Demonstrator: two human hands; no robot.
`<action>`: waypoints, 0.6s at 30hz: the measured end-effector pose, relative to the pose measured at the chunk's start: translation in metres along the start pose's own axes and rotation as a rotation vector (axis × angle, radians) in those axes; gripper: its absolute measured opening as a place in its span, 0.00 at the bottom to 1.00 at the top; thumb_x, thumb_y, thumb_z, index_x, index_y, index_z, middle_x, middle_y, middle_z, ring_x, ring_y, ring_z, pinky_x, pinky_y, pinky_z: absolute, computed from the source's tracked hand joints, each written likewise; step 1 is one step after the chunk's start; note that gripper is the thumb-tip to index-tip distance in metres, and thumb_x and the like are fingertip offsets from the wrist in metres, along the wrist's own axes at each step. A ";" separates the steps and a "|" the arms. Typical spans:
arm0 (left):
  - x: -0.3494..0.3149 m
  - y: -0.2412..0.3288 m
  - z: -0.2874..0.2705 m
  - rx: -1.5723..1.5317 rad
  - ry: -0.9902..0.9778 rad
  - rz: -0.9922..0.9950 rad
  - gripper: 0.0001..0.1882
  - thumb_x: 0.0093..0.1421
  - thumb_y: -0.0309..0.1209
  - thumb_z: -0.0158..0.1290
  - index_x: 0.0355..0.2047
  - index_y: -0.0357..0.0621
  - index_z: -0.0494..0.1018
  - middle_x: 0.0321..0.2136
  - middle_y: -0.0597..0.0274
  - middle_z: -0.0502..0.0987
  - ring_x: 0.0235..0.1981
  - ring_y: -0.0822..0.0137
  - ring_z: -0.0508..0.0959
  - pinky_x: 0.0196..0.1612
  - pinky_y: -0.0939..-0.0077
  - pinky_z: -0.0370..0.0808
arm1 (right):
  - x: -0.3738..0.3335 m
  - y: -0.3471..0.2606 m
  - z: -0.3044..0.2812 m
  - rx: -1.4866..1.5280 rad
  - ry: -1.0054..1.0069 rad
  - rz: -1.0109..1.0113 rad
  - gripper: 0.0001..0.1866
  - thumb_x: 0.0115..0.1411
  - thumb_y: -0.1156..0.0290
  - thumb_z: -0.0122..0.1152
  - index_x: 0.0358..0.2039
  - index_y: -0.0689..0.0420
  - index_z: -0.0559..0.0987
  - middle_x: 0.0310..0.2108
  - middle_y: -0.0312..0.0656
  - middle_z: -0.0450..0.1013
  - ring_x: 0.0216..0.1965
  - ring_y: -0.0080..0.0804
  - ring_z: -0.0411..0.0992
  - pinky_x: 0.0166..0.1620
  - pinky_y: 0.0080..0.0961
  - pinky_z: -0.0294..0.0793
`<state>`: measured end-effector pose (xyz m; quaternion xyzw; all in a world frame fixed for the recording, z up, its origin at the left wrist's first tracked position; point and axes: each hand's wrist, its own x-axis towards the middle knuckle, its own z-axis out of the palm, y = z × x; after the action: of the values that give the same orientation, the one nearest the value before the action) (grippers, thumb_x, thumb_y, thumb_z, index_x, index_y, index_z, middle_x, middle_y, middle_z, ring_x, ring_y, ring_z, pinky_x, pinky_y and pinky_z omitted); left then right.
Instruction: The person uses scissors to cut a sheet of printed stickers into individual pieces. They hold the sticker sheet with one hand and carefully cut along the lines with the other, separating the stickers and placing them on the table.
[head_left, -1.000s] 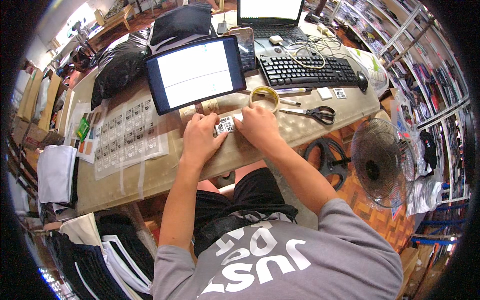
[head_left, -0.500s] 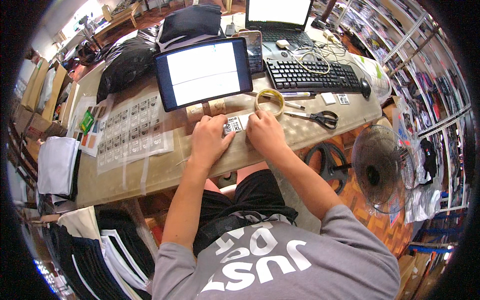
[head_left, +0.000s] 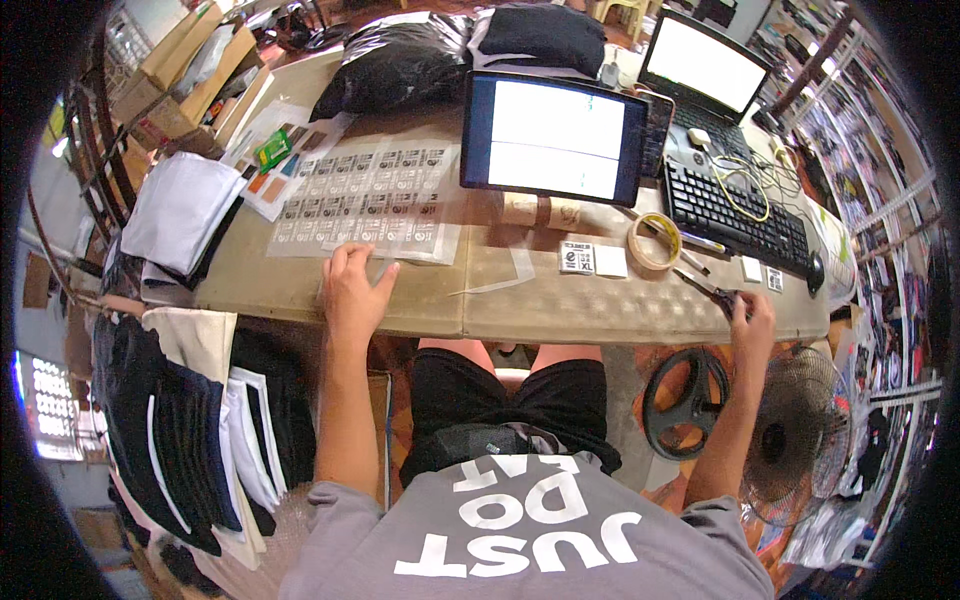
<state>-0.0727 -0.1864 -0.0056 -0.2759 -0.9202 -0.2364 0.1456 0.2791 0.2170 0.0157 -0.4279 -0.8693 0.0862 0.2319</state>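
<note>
My left hand [head_left: 355,288] is open, its thumb apart from the fingers, and its fingertips rest at the near edge of a clear sheet of printed black-and-white labels [head_left: 375,200]. At the table's right front edge my right hand [head_left: 753,322] is closed around the handles of a pair of black scissors [head_left: 724,296], whose blades point away to the left. Between the hands, a small printed label [head_left: 576,257] lies beside a white card [head_left: 610,263]. A roll of tape [head_left: 654,243] stands just right of them.
A tablet [head_left: 553,140] leans behind a cardboard tube [head_left: 538,210]. Behind to the right are a black keyboard [head_left: 735,215], a mouse [head_left: 815,270] and a laptop [head_left: 705,75]. Folded white cloth [head_left: 185,210] lies at left. A fan [head_left: 790,440] stands below the table's right end.
Both hands have let go of the small label and moved apart. My left hand has gone to the label sheet, my right hand to the scissors. The view has turned left.
</note>
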 end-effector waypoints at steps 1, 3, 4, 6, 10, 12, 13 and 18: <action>-0.006 -0.001 0.000 0.014 -0.004 0.002 0.19 0.52 0.35 0.58 0.41 0.37 0.74 0.41 0.52 0.71 0.44 0.52 0.69 0.49 0.60 0.66 | -0.003 0.019 -0.002 -0.116 -0.009 -0.011 0.09 0.55 0.75 0.51 0.37 0.63 0.75 0.38 0.49 0.72 0.41 0.48 0.71 0.47 0.36 0.67; -0.016 0.004 0.005 0.036 -0.017 0.008 0.19 0.53 0.36 0.57 0.42 0.38 0.74 0.42 0.53 0.70 0.45 0.52 0.68 0.50 0.60 0.66 | -0.011 0.037 -0.004 -0.070 -0.021 -0.007 0.11 0.55 0.77 0.51 0.39 0.63 0.74 0.39 0.51 0.72 0.43 0.48 0.70 0.49 0.36 0.66; -0.019 0.009 0.007 0.040 -0.010 -0.004 0.19 0.53 0.37 0.56 0.42 0.38 0.75 0.42 0.53 0.70 0.45 0.52 0.68 0.50 0.60 0.65 | -0.014 0.041 -0.004 -0.046 -0.029 -0.003 0.12 0.54 0.77 0.50 0.40 0.63 0.74 0.40 0.51 0.72 0.44 0.47 0.70 0.50 0.36 0.66; -0.024 0.028 0.013 0.044 0.001 -0.024 0.18 0.55 0.38 0.55 0.42 0.40 0.75 0.42 0.53 0.70 0.45 0.52 0.67 0.50 0.59 0.65 | -0.019 0.046 -0.002 -0.052 -0.056 -0.005 0.13 0.54 0.78 0.50 0.41 0.64 0.73 0.41 0.52 0.72 0.45 0.48 0.70 0.50 0.36 0.65; -0.017 0.059 0.027 -0.091 -0.016 0.037 0.18 0.55 0.39 0.54 0.42 0.41 0.76 0.41 0.56 0.70 0.45 0.54 0.68 0.49 0.58 0.64 | -0.012 0.040 -0.007 -0.083 -0.031 -0.085 0.14 0.53 0.78 0.51 0.42 0.65 0.73 0.42 0.52 0.72 0.45 0.48 0.70 0.51 0.35 0.66; -0.011 0.064 0.034 -0.112 -0.020 0.083 0.18 0.54 0.38 0.54 0.42 0.41 0.76 0.41 0.57 0.71 0.45 0.55 0.68 0.49 0.59 0.64 | 0.000 0.048 -0.003 -0.078 -0.070 -0.136 0.16 0.51 0.79 0.53 0.43 0.64 0.73 0.41 0.51 0.73 0.45 0.47 0.70 0.50 0.35 0.66; -0.010 0.065 0.035 -0.121 -0.025 0.108 0.18 0.54 0.38 0.55 0.42 0.41 0.76 0.41 0.57 0.71 0.45 0.56 0.68 0.49 0.59 0.64 | 0.005 0.052 -0.002 -0.076 -0.090 -0.159 0.17 0.50 0.80 0.54 0.43 0.64 0.74 0.40 0.51 0.73 0.45 0.46 0.70 0.50 0.35 0.67; 0.000 0.015 0.021 -0.136 0.108 0.063 0.16 0.54 0.32 0.53 0.42 0.39 0.73 0.43 0.47 0.73 0.46 0.48 0.71 0.51 0.58 0.67 | 0.014 0.058 -0.003 0.019 -0.265 -0.146 0.16 0.46 0.82 0.56 0.39 0.63 0.74 0.36 0.50 0.72 0.42 0.46 0.71 0.48 0.34 0.68</action>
<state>-0.0674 -0.1643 -0.0183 -0.3008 -0.8837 -0.3083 0.1831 0.3139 0.2636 0.0027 -0.3461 -0.9203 0.1330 0.1247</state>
